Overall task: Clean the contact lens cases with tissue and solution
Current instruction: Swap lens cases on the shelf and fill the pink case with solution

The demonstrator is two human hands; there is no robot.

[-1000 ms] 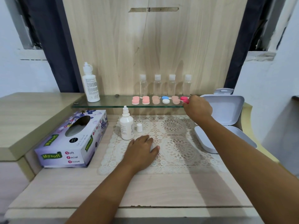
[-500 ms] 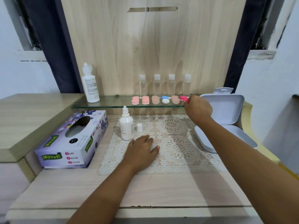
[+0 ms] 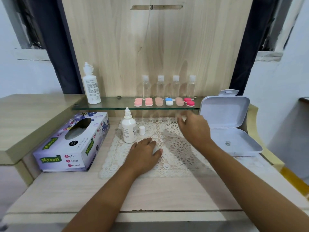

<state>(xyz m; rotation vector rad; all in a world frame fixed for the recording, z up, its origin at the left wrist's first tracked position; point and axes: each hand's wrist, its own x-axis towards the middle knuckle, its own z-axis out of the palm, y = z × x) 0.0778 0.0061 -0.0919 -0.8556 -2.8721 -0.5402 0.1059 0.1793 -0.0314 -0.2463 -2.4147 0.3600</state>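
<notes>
Head view: lens cases sit in a row on the glass shelf, and the right hand hovers below the red case at the row's right end, fingers loosely spread, holding nothing (tips blurred). Left hand lies flat and empty on the lace mat. Best to pinch one case by its sides and lift straight up, sparing its neighbours.

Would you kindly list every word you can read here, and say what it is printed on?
"Mysoft": tissue box, front and top.
"Soft Facial Tissue": same box, front face.
Labels on the small bottle and tall bottle: too small to read.
</notes>
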